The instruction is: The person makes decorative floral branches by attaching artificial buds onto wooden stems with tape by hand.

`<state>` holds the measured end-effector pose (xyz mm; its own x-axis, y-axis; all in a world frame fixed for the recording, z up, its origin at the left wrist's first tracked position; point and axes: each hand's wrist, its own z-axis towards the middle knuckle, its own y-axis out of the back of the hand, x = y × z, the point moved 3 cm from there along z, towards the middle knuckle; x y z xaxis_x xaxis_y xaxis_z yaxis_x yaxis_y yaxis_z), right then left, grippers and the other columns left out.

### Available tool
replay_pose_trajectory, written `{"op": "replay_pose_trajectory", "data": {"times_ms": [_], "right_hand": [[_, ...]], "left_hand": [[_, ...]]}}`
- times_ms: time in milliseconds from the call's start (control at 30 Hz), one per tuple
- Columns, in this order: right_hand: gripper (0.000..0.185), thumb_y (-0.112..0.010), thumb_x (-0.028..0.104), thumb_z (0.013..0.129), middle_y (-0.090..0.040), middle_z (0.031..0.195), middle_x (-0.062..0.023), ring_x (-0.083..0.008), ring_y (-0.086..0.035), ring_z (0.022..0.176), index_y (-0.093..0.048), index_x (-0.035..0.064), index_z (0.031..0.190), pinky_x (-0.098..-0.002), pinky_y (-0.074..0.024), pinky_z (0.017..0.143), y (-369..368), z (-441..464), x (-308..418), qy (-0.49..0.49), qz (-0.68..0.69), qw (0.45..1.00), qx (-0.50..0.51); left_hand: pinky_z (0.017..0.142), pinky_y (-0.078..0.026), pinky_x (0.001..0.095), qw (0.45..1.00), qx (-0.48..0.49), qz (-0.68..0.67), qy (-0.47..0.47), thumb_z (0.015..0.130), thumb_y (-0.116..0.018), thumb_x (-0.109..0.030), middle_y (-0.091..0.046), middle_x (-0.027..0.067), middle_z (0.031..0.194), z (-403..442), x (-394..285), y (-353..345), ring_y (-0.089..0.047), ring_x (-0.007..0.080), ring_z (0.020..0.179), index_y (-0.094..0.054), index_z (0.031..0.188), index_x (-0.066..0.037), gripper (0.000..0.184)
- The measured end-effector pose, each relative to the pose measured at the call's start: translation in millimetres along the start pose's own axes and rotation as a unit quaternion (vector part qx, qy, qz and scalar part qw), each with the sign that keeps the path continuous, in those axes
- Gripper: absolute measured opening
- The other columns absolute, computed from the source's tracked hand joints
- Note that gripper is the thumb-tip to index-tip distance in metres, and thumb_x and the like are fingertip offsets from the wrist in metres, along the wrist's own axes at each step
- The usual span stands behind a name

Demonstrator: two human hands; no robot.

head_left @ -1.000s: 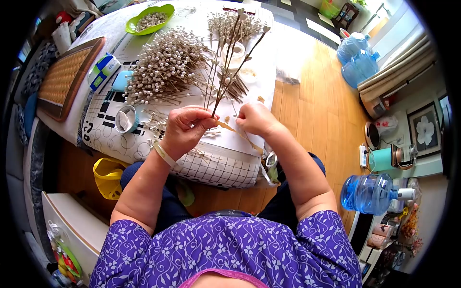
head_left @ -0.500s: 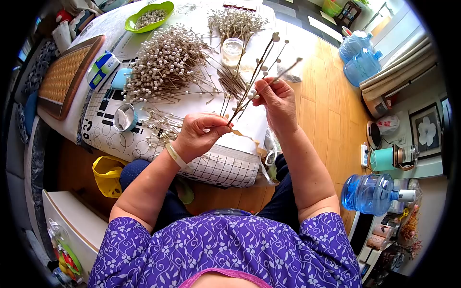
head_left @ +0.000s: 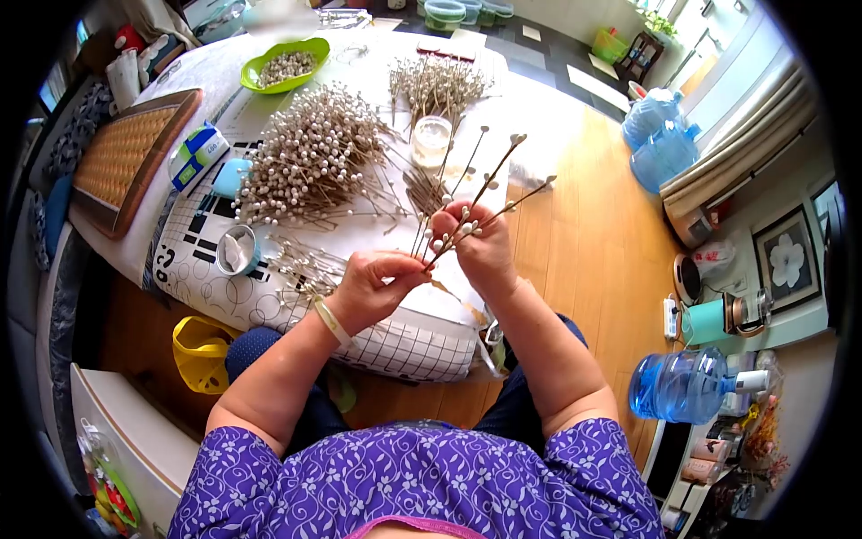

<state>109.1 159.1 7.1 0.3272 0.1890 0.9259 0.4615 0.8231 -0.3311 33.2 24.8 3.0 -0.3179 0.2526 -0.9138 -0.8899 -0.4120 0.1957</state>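
Note:
My left hand [head_left: 382,283] pinches the lower ends of several dark stems with pale buds [head_left: 489,182], which fan out up and to the right. Around the middle of these stems, beside the white buds, my right hand [head_left: 485,247] has its fingers closed. A strip of tan tape [head_left: 442,287] hangs just below the stem ends. Left of my hands lies a large heap of white-budded stems [head_left: 314,153], with a few loose ones [head_left: 310,267] nearer me. Beyond my right hand are a clear round tub [head_left: 432,135] and a smaller bunch of budded stems [head_left: 437,83].
On the table [head_left: 404,346] are a green bowl of buds [head_left: 285,67], a small cup with white pieces [head_left: 237,250], a blue-green packet [head_left: 198,157] and a brown woven mat [head_left: 135,162]. A blue water bottle [head_left: 678,386] stands at the right, a yellow bag [head_left: 199,355] below left.
My right hand has moved from the table edge up to the stem tips, then down to mid-stem. The stems now lean further right, and my left hand has shifted slightly right and down with them.

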Motion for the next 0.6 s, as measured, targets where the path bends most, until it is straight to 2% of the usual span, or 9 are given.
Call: {"op": "replay_pose_trajectory", "data": {"times_ms": [167,300,433,500,600], "right_hand": [[0.008,-0.059,0.007,0.081,-0.06,0.073,-0.006,-0.0125,-0.058,0.06,-0.056,0.0009,0.085,-0.0237,-0.0489,0.053,-1,-2,-6,-0.006,0.022,1.0,0.002],[0.008,-0.06,0.008,0.081,-0.06,0.072,-0.0053,-0.0116,-0.059,0.062,-0.056,0.001,0.083,-0.0231,-0.0484,0.054,-4,-4,-2,-0.025,-0.02,0.999,0.022],[0.008,-0.059,0.009,0.082,-0.06,0.071,-0.005,-0.0103,-0.058,0.061,-0.057,0.0017,0.081,-0.0221,-0.0471,0.055,-2,-3,0,0.001,-0.004,1.0,-0.003],[0.007,-0.059,0.009,0.082,-0.06,0.071,-0.0057,-0.0102,-0.057,0.06,-0.057,0.0027,0.08,-0.0216,-0.0469,0.055,-1,-2,4,0.007,-0.013,1.0,0.004],[0.006,-0.058,0.008,0.082,-0.06,0.071,-0.0064,-0.0104,-0.057,0.059,-0.057,0.0029,0.079,-0.0213,-0.0473,0.054,1,0,11,-0.018,-0.014,1.0,-0.005]], "left_hand": [[0.067,-0.05,0.0248,0.999,-0.014,0.039,-0.025,0.074,-0.059,0.008,-0.064,0.0114,0.08,1,-7,1,-0.062,0.0152,0.074,-0.061,0.08,0.005,0.008],[0.065,-0.05,0.0253,0.996,-0.03,0.067,-0.059,0.073,-0.061,0.007,-0.064,0.0113,0.08,1,-7,1,-0.062,0.0161,0.072,-0.061,0.079,0.004,0.007],[0.064,-0.05,0.0263,0.993,-0.034,0.089,-0.073,0.072,-0.061,0.006,-0.064,0.0116,0.08,1,-12,1,-0.063,0.0175,0.072,-0.061,0.079,0.004,0.007],[0.061,-0.05,0.0279,0.985,-0.033,0.119,-0.116,0.071,-0.063,0.0,-0.065,0.0112,0.08,2,-15,1,-0.063,0.0232,0.07,-0.062,0.078,-0.001,0.007],[0.06,-0.05,0.0284,0.98,-0.022,0.139,-0.137,0.071,-0.062,0.001,-0.064,0.0113,0.081,3,-18,0,-0.063,0.0238,0.069,-0.062,0.079,-0.002,0.008]]}}
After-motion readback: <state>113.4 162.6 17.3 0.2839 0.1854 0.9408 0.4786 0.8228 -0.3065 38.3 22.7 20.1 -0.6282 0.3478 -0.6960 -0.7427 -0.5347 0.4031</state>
